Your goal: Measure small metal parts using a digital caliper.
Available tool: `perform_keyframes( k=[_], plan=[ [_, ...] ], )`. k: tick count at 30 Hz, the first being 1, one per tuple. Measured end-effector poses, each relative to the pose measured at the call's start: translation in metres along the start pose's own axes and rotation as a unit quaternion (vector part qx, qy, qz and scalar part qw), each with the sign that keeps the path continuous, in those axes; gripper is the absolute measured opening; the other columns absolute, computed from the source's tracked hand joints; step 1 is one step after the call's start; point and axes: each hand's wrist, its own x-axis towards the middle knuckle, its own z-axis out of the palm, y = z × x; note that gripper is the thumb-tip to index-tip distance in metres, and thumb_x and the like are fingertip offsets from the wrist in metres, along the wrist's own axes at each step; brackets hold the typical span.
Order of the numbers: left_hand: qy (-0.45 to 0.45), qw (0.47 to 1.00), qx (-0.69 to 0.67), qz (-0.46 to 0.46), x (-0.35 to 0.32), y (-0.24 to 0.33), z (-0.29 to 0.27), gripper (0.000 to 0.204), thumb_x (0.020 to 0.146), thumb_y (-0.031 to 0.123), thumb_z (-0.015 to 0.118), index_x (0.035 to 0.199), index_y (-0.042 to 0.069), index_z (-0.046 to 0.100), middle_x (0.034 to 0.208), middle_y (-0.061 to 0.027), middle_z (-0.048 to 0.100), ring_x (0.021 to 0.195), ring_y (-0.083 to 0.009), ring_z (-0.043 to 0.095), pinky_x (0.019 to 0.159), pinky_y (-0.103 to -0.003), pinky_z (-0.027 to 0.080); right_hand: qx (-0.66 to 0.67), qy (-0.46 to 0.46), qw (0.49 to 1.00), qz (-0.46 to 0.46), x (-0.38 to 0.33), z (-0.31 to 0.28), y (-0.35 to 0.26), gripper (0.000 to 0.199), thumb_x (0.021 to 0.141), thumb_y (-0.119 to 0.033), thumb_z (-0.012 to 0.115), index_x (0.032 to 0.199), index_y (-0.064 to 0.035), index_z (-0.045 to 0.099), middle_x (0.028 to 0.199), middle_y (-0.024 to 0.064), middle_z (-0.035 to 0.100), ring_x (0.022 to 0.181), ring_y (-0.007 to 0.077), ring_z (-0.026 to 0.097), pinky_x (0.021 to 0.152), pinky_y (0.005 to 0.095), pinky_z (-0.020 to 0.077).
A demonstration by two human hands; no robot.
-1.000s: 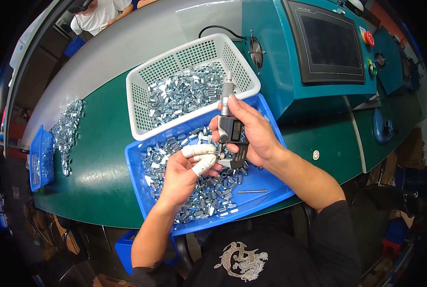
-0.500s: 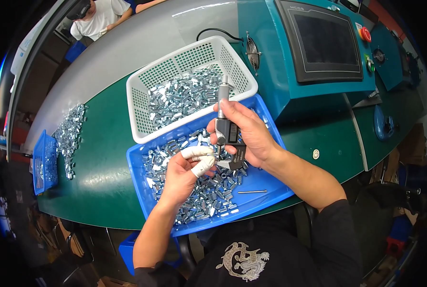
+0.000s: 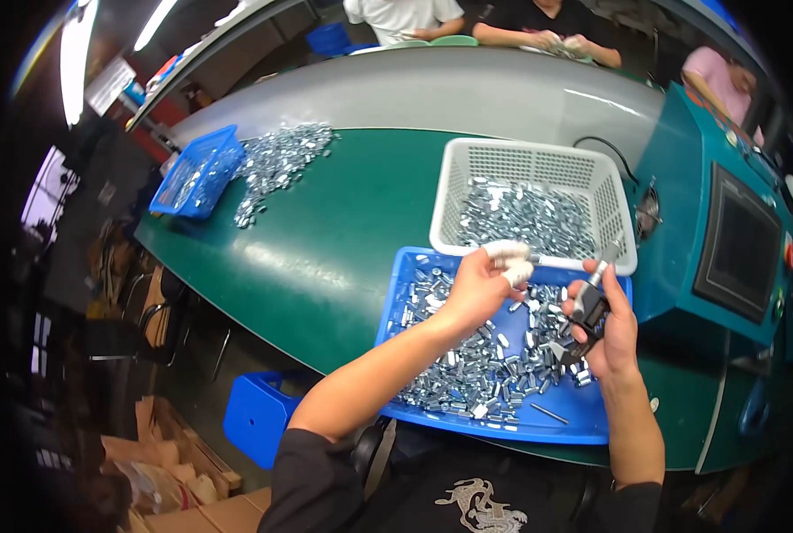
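My left hand (image 3: 476, 286), with white covers on its thumb and a finger, pinches a small silvery metal sleeve (image 3: 536, 258) near the front rim of the white perforated basket (image 3: 442, 213). In my right hand (image 3: 617, 333) is a digital micrometer (image 3: 590, 306), held over the right side of the blue tray (image 3: 587, 404). The measuring gap of the micrometer is apart from the sleeve. Many small shiny hex sleeves (image 3: 467, 377) lie in the tray, beside a thin metal rod (image 3: 549, 413). Similar pieces (image 3: 525, 213) fill the basket's bottom.
A teal machine with a dark screen (image 3: 747, 240) stands at the right. Far left, a small blue basket (image 3: 197, 173) sits beside a loose heap of metal pieces (image 3: 281, 160). A blue stool (image 3: 259, 419) stands below the table's edge. Several people are beyond the grey partition (image 3: 467, 84).
The view has swung left. My hands have parted: the left has drawn the sleeve away from the micrometer toward the white basket, while the right still holds the micrometer, now tilted.
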Motion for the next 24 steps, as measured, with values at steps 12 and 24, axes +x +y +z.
perform_keyframes(
  k=[12, 24],
  plan=[
    [-0.129, 0.771, 0.619, 0.078, -0.029, -0.03, 0.015, 0.03, 0.074, 0.032, 0.071, 0.081, 0.003, 0.065, 0.081, -0.0156, 0.064, 0.082, -0.0335, 0.063, 0.071, -0.044, 0.05, -0.012, 0.005, 1.0, 0.006, 0.002, 0.002, 0.0, 0.036, 0.098, -0.039, 0.04, 0.115, -0.0079, 0.047, 0.079, 0.008, 0.059, 0.063, 0.0148, 0.06, 0.033, 0.0193, 0.0391],
    [-0.122, 0.919, 0.361, 0.101, -0.021, -0.02, 0.006, 0.021, 0.084, 0.024, 0.065, 0.087, 0.003, 0.068, 0.076, -0.015, 0.067, 0.072, -0.0281, 0.066, 0.066, -0.035, 0.05, -0.003, 0.002, 1.0, 0.009, 0.003, 0.011, -0.006, 0.037, 0.098, -0.041, 0.04, 0.113, -0.0089, 0.05, 0.081, 0.0088, 0.06, 0.064, 0.0155, 0.06, 0.035, 0.0203, 0.039]
  ],
)
